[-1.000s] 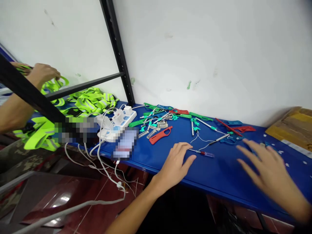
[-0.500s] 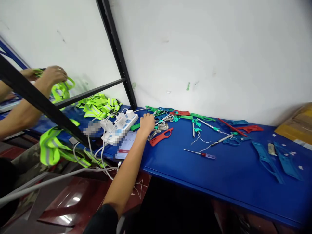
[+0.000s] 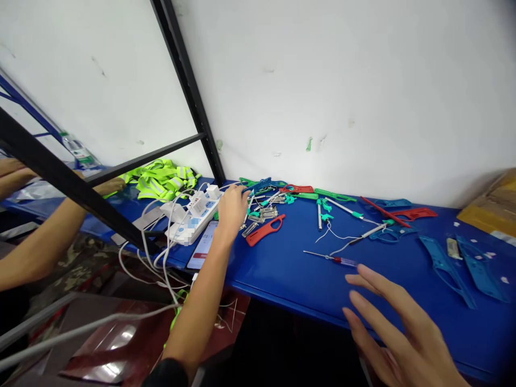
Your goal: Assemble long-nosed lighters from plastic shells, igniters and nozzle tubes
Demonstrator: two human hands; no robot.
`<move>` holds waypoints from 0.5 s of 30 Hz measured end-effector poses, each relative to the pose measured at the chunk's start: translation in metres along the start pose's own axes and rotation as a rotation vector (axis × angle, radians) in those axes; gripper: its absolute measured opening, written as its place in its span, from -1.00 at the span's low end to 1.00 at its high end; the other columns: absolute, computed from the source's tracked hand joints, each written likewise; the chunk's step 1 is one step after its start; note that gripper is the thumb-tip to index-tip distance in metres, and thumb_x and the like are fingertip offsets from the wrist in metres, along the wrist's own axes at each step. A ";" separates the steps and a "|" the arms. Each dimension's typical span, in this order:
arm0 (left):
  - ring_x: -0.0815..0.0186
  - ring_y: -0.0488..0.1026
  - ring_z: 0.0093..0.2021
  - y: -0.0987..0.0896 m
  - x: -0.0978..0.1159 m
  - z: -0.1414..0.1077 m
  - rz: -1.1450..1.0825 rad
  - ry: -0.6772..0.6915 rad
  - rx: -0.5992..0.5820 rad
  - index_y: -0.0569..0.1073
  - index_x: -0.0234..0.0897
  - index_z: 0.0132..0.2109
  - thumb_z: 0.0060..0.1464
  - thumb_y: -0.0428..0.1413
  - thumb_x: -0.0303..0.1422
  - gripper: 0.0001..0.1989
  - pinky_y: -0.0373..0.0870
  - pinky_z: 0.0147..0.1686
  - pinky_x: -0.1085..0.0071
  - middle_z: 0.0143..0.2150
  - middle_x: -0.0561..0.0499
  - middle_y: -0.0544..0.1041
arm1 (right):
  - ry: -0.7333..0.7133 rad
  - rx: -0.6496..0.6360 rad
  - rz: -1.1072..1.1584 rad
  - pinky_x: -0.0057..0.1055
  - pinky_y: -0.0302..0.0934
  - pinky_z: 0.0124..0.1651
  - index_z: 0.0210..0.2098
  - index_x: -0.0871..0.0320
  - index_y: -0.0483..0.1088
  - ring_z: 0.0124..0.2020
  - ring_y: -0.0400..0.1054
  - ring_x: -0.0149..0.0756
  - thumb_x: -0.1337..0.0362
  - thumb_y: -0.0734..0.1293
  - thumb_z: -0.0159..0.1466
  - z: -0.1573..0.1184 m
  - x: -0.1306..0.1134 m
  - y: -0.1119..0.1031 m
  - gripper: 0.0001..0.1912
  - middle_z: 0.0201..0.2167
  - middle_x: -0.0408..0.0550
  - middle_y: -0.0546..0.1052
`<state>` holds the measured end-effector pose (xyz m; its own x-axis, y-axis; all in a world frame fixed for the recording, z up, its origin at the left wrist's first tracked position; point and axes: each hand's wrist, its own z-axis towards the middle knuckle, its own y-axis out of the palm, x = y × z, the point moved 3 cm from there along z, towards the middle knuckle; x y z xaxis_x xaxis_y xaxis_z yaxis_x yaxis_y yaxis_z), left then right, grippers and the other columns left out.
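My left hand (image 3: 233,209) is closed at the near-left edge of a parts pile, its fingers on one end of a blue plastic handle shell (image 3: 258,186) that tilts up over the pile. Beneath and beside it lie small metal cylinders (image 3: 269,213), a red handle shell (image 3: 265,231) and green trigger pieces (image 3: 290,199). Fingers spread and holding nothing, my right hand (image 3: 403,328) hovers over the table's front edge. Closest to it is a screwdriver (image 3: 342,260) with a clear and red handle. White rods with wires (image 3: 368,231) lie behind the screwdriver.
Left of my arm are a phone (image 3: 201,250) and a white power strip (image 3: 193,223) with cables. A black metal frame (image 3: 193,86) stands beyond. Blue shells (image 3: 445,271) and a cardboard box (image 3: 492,209) are at right. A co-worker's arm (image 3: 52,236) reaches toward yellow reflective straps (image 3: 161,180).
My right hand has come into view at lower right. My left hand has shifted slightly left, with a blue shell now raised at its fingers. The co-worker's hands have lowered.
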<state>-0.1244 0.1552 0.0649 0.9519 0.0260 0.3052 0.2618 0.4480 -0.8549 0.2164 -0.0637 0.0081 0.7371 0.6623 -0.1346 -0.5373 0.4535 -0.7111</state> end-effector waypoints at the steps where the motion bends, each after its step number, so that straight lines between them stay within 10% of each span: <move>1: -0.03 0.58 0.17 -0.006 0.000 -0.007 -0.031 0.006 0.037 0.64 -0.24 0.20 0.52 0.04 -0.27 -0.67 0.51 0.14 0.16 0.16 -0.20 0.64 | -0.032 0.012 -0.021 0.01 0.56 0.23 0.51 -0.12 0.24 0.24 0.54 -0.01 0.37 0.36 0.47 0.009 0.002 0.006 -0.33 0.43 0.11 0.42; 9: 0.08 0.63 0.03 -0.029 -0.002 -0.040 -0.373 0.037 0.142 0.70 -0.25 0.11 0.44 0.16 -0.26 -0.72 0.54 0.07 0.20 0.04 -0.11 0.70 | 0.121 -0.017 -0.037 -0.04 0.56 0.19 0.49 0.00 0.24 0.16 0.57 -0.05 0.27 0.27 0.57 0.015 0.027 0.037 -0.48 0.42 0.22 0.38; 12: 0.13 0.67 0.00 -0.022 0.015 -0.067 -0.627 0.122 -0.036 0.73 -0.17 0.04 0.38 0.22 -0.22 -0.76 0.58 0.02 0.27 -0.01 -0.02 0.75 | 0.164 0.023 0.029 -0.02 0.50 0.27 0.58 -0.05 0.07 0.35 0.45 0.02 0.25 0.30 0.56 0.026 0.026 0.039 -0.34 0.50 0.20 0.29; 15: 0.13 0.68 0.03 -0.007 0.041 -0.101 -0.875 0.241 -0.464 0.74 -0.16 0.00 0.34 0.25 -0.22 -0.78 0.55 0.11 0.26 0.01 -0.01 0.77 | 0.108 0.047 -0.051 0.09 0.43 0.32 0.60 -0.06 0.04 0.43 0.36 0.14 0.22 0.34 0.54 0.039 0.025 0.045 -0.28 0.54 0.22 0.25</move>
<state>-0.0710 0.0625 0.0411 0.3899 -0.3479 0.8526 0.8685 -0.1688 -0.4660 0.1941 -0.0033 -0.0002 0.8023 0.5708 -0.1749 -0.5152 0.5140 -0.6859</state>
